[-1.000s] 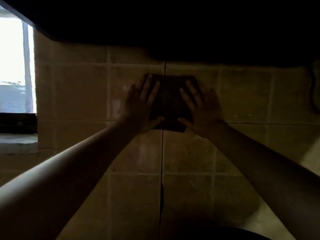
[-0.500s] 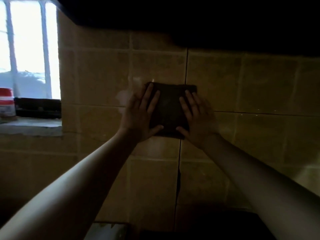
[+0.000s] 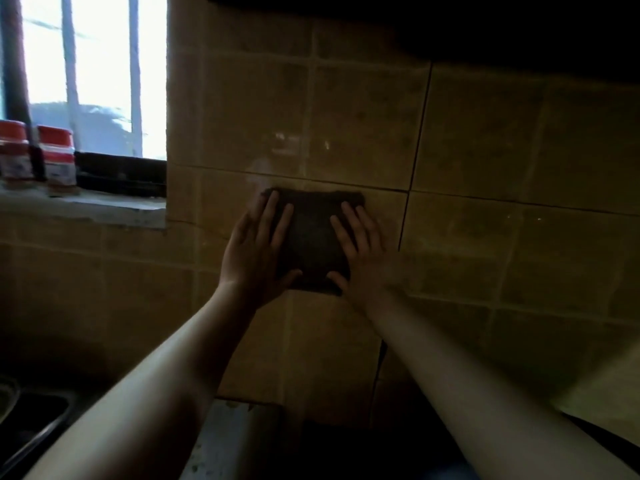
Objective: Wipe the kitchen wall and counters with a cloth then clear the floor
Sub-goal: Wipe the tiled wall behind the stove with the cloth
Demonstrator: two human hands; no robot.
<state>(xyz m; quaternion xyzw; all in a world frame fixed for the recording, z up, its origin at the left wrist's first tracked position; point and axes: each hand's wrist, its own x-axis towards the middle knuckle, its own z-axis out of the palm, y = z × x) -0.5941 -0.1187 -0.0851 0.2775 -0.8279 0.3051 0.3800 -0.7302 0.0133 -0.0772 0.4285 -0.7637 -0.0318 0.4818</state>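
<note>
I have the dark cloth [image 3: 313, 242] flat against the tiled wall [image 3: 467, 140], right of the window. My left hand [image 3: 258, 252] and right hand [image 3: 360, 252] press it with straight fingers. It looks soft, light; I'd pin its side edges.

I see two bare forearms reaching into view from the bottom edge, with no sleeve showing on either one up to where the frame cuts them off. My left hand [image 3: 254, 251] and right hand [image 3: 360, 252] are both uncovered, without gloves. I can make out no rings, watch or bands at the wrists in this dim light.
</note>
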